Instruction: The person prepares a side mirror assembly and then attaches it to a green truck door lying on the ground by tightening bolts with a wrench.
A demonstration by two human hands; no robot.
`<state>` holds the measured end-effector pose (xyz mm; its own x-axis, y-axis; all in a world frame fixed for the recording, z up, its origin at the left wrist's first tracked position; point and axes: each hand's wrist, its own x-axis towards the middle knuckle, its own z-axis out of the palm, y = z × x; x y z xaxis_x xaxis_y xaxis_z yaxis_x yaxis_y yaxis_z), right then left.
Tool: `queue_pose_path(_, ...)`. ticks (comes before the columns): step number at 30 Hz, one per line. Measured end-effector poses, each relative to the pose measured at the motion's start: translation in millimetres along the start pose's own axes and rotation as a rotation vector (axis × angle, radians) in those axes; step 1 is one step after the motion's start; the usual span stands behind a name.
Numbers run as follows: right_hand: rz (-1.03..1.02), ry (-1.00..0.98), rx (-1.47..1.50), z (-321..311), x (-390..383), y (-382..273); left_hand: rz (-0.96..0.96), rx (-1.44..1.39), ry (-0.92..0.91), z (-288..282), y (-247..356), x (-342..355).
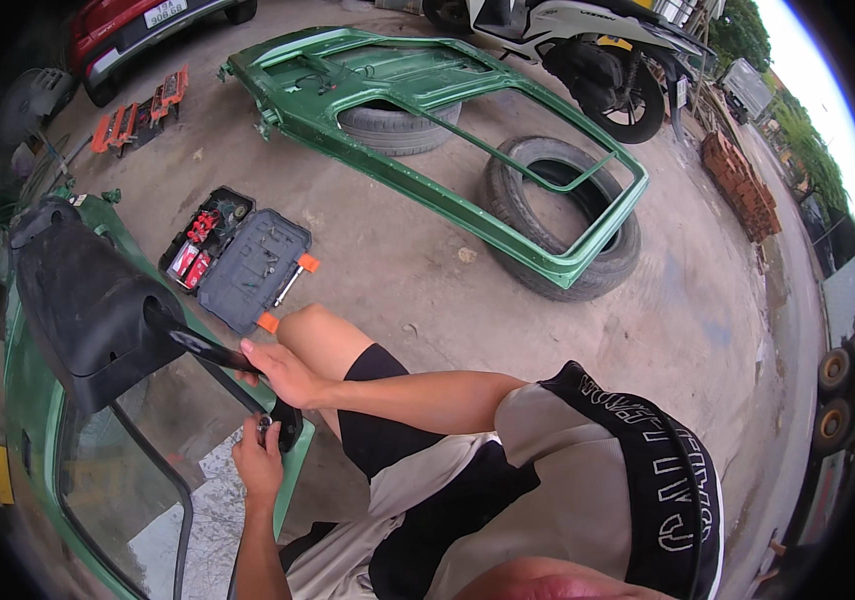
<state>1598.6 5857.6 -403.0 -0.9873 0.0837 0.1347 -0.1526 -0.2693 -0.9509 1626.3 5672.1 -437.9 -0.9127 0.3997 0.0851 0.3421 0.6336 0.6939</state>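
My right hand [290, 374] is closed around the black mirror arm [209, 347]. This curved arm runs from a large black side mirror housing [97, 300] down to a black bracket [290, 424] on a green vehicle door [39, 395]. Just below, my left hand [258, 462] pinches a small round-headed metal tool [264, 424] against the bracket; its exact kind is hard to make out. The door's window glass [117, 480] lies beneath the mirror, edged by a dark rubber strip.
Beyond my knee lies an opened dark tool case [252, 265] with red tools. An orange cantilever toolbox [142, 115] stands farther off. Another green door frame [367, 165] rests on tyres [557, 225]. A motorbike [597, 70], a red car [147, 40] and stacked bricks [739, 185] stand around.
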Motion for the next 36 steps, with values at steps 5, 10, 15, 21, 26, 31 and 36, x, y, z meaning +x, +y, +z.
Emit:
queue_pose_path(5,0.025,-0.01,-0.018,3.6,5.7,3.7,-0.346,-0.252,0.313,51.4,2.2,-6.5)
queue_pose_path(10,0.024,0.0,0.02,-3.1,12.2,21.0,-0.281,-0.154,-0.109,6.1,-7.7,-2.8)
queue_pose_path(15,-0.009,-0.057,-0.057,-8.7,11.7,0.0,-0.214,-0.472,-0.046,-44.3,8.3,27.4)
queue_pose_path(21,-0.012,-0.09,-0.033,-6.4,12.0,14.4,-0.398,-0.92,0.312,-68.1,21.0,0.6)
queue_pose_path(26,0.195,-0.011,0.081,-15.0,11.4,13.4,-0.512,-0.872,0.193,-8.0,-2.7,-49.2)
queue_pose_path(31,0.183,-0.026,0.159,-14.3,10.3,16.5,-0.635,-0.988,0.288,21.9,-7.6,-64.9)
queue_pose_path(36,-0.005,-0.001,-0.093,-15.8,3.2,21.1,-0.584,-0.905,0.232,19.5,-15.6,-55.6)
